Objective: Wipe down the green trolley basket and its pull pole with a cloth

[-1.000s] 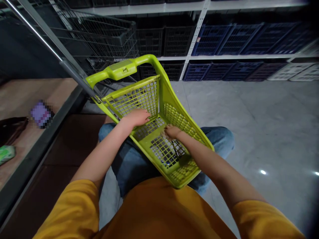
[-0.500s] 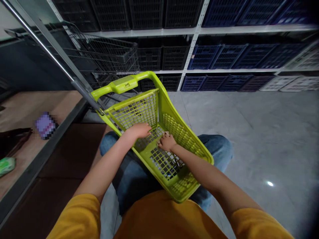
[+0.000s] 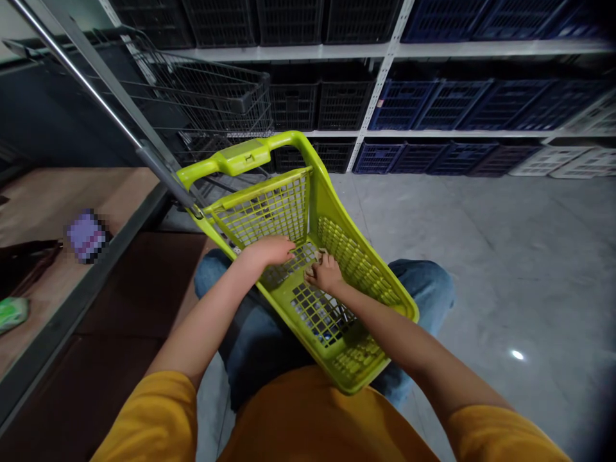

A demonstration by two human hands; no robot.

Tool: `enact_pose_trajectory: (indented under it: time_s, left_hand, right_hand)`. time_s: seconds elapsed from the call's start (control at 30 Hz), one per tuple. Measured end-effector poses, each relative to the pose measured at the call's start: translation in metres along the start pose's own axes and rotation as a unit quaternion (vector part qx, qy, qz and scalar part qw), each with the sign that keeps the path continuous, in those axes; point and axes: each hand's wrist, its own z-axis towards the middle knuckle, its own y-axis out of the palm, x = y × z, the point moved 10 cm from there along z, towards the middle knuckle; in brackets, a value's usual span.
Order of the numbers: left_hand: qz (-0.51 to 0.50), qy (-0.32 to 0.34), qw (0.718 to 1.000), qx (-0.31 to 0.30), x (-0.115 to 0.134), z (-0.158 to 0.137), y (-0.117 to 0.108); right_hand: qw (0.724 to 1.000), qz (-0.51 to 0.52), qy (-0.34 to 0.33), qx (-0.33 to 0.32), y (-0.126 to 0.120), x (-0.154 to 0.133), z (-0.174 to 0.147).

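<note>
A lime-green plastic shopping basket (image 3: 356, 263) with a long handle (image 3: 240, 157) lies tilted across my lap. My left hand (image 3: 267, 250) rests on the basket's left rim, fingers curled over the edge onto the mesh floor. My right hand (image 3: 325, 273) is inside the basket, fingers bent and pressed against the mesh bottom. What the fingertips touch is too small to tell. I sit in blue jeans and a yellow shirt.
A grey wire shopping trolley (image 3: 212, 96) stands behind the basket. A metal post (image 3: 101, 83) slants at the left. Wooden shelf (image 3: 43, 205) at left holds a purple item (image 3: 85, 236) and a green packet (image 3: 12, 313). Racks of black and blue crates (image 3: 433, 102) line the back wall.
My right hand slid a little up the basket floor toward my left hand. The view tilted up slightly and then steadied.
</note>
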Motion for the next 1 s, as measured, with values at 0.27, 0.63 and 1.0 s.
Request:
enact_pose_trajectory:
  time_s: [0.27, 0.63, 1.0]
  left_hand:
    - [0.011, -0.004, 1.0, -0.023, -0.001, -0.002, 0.002]
    - [0.003, -0.022, 0.998, -0.058, -0.009, -0.001, 0.009]
    - [-0.012, -0.025, 0.997, -0.071, -0.007, 0.001, 0.009]
  right_hand:
    - [0.988, 0.018, -0.149, -0.043, 0.03, -0.063, -0.02]
    - [0.981, -0.083, -0.14, -0.108, 0.008, -0.036, -0.011]
    - [0.916, -0.029, -0.323, -0.237, 0.058, -0.11, -0.061]
